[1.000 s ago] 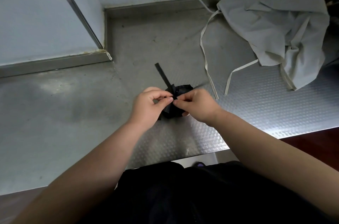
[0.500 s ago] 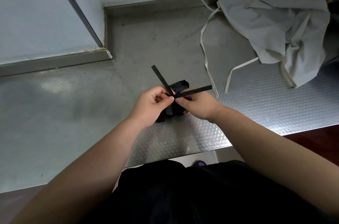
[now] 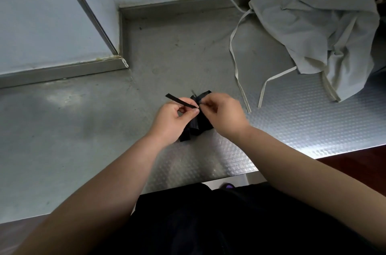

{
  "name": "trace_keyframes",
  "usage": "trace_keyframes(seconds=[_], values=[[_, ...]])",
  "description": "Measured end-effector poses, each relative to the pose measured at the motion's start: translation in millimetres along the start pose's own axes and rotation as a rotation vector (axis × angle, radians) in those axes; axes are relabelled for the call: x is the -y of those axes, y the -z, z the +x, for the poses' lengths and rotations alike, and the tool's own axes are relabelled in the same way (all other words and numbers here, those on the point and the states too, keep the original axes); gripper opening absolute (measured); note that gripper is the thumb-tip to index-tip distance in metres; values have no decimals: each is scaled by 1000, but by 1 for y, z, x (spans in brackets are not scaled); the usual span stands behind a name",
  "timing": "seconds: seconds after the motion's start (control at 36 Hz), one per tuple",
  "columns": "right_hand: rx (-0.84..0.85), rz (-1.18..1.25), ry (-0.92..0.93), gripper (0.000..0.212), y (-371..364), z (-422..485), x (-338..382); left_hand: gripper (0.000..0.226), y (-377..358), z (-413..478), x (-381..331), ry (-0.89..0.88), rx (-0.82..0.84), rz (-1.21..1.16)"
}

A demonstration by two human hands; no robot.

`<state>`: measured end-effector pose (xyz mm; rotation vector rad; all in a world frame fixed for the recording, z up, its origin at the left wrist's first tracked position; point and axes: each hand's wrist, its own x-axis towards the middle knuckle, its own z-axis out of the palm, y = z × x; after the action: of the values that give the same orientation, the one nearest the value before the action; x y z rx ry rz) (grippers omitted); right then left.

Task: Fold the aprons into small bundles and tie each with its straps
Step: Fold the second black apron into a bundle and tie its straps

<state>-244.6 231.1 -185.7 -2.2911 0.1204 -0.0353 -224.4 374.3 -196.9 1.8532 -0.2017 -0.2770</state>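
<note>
A small black apron bundle [image 3: 198, 123] lies on the steel counter [image 3: 83, 125] between my hands. My left hand [image 3: 173, 121] pinches a black strap [image 3: 180, 100] whose free end points up and to the left. Just to the right, my right hand [image 3: 224, 114] pinches the other strap end over the top of the bundle; that end is blurred and mostly hidden by my fingers. A crumpled grey apron [image 3: 317, 31] lies unfolded at the back right, its pale straps [image 3: 238, 71] trailing toward the bundle.
A wall corner with a metal trim [image 3: 92, 16] juts out at the back left. The counter's front edge [image 3: 229, 177] runs just before my body, stepping back on the right over a dark red floor [image 3: 355, 163].
The strap that stuck out to the right has been drawn in under my right hand. The left strap end has swung lower and further left. Both hands have stayed over the bundle.
</note>
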Motion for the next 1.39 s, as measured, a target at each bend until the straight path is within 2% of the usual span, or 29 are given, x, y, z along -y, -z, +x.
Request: trace_keyframes(seconds=[0.06, 0.17, 0.25, 0.36, 0.44, 0.56, 0.67, 0.72, 0.81, 0.86, 0.97, 1.06, 1.14, 1.22, 1.39], values=[[55, -60, 142, 25, -2, -1, -4, 29, 0, 2, 1, -7, -6, -7], [160, -126, 226, 29, 2, 0, -4, 27, 1, 5, 3, -12, -8, -9], [230, -176, 187, 19, 4, 7, -2, 27, 2, 8, 6, -7, -17, 9], [423, -141, 37, 18, 8, 20, 10, 25, 2, 12, 9, 57, -73, -96], [552, -193, -11, 20, 16, 29, 16, 25, 1, 15, 5, 48, -14, -98], [489, -292, 30, 31, 13, 28, 9, 27, -3, 15, 0, 17, 25, -125], [332, -247, 55, 42, 5, 21, 4, 25, -6, 15, 4, 21, -44, -108], [256, -210, 51, 39, 2, 18, 4, 24, -7, 15, 5, 31, -88, -99], [145, -127, 31, 16, 0, 14, 5, 22, -7, 16, 4, 55, -138, -120], [117, -89, 33, 21, 2, 13, 7, 22, -5, 17, 6, 73, -175, -145], [145, -123, 70, 28, 7, 16, 9, 21, 0, 20, 11, 79, -196, -122], [154, -103, -7, 30, 11, 20, 7, 22, -1, 20, 9, 65, -191, -126], [286, 126, -116, 22, 15, 23, 6, 21, -3, 18, 5, 77, -199, -204], [363, 316, -224, 26, 20, 20, 8, 21, -3, 16, 2, 92, -205, -270], [347, 608, -419, 23, 19, 18, 12, 19, -5, 12, 0, 119, -157, -334]])
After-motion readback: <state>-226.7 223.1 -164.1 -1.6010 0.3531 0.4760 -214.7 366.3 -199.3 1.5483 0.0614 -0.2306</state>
